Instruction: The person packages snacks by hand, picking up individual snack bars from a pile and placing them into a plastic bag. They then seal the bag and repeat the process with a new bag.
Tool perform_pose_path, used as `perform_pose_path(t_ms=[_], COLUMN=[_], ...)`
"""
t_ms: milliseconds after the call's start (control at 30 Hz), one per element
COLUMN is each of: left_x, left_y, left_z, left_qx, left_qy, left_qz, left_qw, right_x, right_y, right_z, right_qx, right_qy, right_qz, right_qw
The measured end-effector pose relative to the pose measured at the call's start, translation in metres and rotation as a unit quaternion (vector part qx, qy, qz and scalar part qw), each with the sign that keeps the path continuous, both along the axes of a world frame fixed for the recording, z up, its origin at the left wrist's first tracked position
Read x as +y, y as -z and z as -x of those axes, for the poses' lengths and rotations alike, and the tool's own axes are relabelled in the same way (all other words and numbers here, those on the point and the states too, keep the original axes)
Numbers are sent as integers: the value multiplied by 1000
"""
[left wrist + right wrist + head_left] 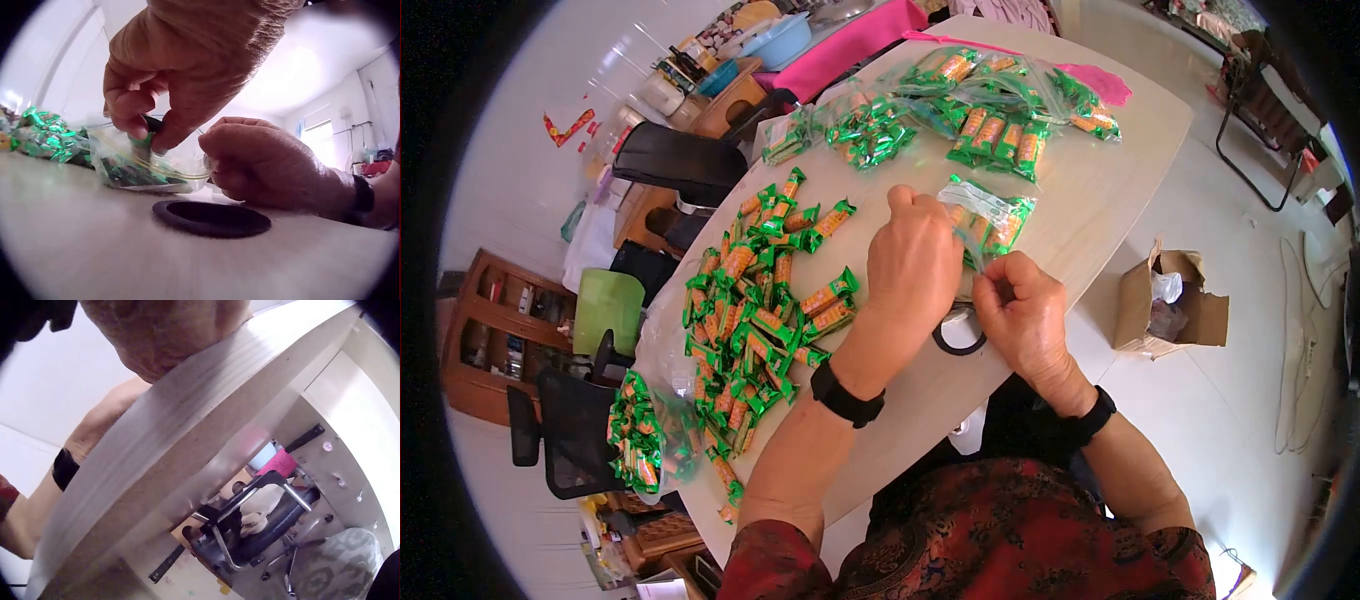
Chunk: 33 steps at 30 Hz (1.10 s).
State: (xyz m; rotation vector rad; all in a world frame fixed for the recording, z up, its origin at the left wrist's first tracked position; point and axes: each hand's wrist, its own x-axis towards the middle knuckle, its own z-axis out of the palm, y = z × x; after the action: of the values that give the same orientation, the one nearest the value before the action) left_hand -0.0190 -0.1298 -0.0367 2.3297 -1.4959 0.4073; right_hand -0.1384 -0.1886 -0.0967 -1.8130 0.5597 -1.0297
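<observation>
The pale table (1090, 185) takes up most of what I can see, and a black chair (572, 435) stands off its left side. At the table's far end sit several filled clear bags (995, 145), plump with green-and-orange packets. A long heap of loose packets (745, 305) spreads along the table's left half. On the floor to the table's right is an open cardboard box (1135, 310). Another bulging bag (635, 440) is at the table's left edge.

Both hands work over the table near its right edge. The left hand (915, 250) has its fingers bent in and pinches the small bag's mouth with finger and thumb; I can't make out the dark bit between them. The right hand (1025, 315) is curled, pinching the bag's corner. That small bag (1005, 225), packets inside, rests on the table's right part. Nearest the table's edge lies a black ring (212, 232), flat.
</observation>
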Motion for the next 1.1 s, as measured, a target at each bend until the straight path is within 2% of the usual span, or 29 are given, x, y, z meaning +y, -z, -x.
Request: perform_pose_path(t_ms=[100, 167, 300, 367, 500, 567, 600, 700, 767, 800, 867, 900, 967, 1000, 1067, 1100], left_x=[-9, -16, -19, -21, -26, -25, -23, -8, 9, 18, 39, 46, 55, 55, 54, 53], left_y=[2, 3, 0, 9, 19, 21, 20, 9, -12, -12, -5, -3, 5, 9, 19, 15], left_z=[-8, -9, -20, -33, -47, -53, -53, -49, -40, -50, -87, -106, -135, -135, -135, -130], left_qx=[-61, -64, -76, -134, -140, -154, -157, -100, -29, -28, 122, 124, 28, 31, -39, -37], left_qy=[-26, -113, -109, -19, 38, 104, 99, 81, 53, 54, 119, 123, 2, 4, -68, -67], left_qz=[6, -9, -58, -36, -29, 0, 0, -36, -134, -135, -73, -69, -158, -153, -196, -193], left_qw=[998, 992, 989, 990, 989, 983, 983, 991, 989, 989, 983, 982, 987, 988, 978, 978], right_x=[0, -1, -1, -1, -1, -1, -1, -1, 0, 0, 0, -1, -1, 0, 0, 0], right_y=[1, 1, 1, 0, -2, 0, 0, 1, -2, -3, -1, -1, 0, 0, 1, 1], right_z=[0, 0, 1, 1, 1, 0, 0, -2, -2, -1, -1, -1, -1, -1, -2, -3], right_qx=[-5, -8, -7, -5, -6, -5, -9, -12, -2, 11, 9, 4, 10, 14, 16, 15], right_qy=[-5, -9, -13, -21, -18, -7, -12, 12, 10, 12, 12, 9, 16, 17, 20, 22], right_qz=[10, 19, 32, 18, 29, 20, 21, 13, -2, -17, -11, -4, 1, 3, 6, 4], right_qw=[1000, 1000, 999, 1000, 999, 1000, 1000, 1000, 1000, 1000, 1000, 1000, 1000, 1000, 1000, 1000])
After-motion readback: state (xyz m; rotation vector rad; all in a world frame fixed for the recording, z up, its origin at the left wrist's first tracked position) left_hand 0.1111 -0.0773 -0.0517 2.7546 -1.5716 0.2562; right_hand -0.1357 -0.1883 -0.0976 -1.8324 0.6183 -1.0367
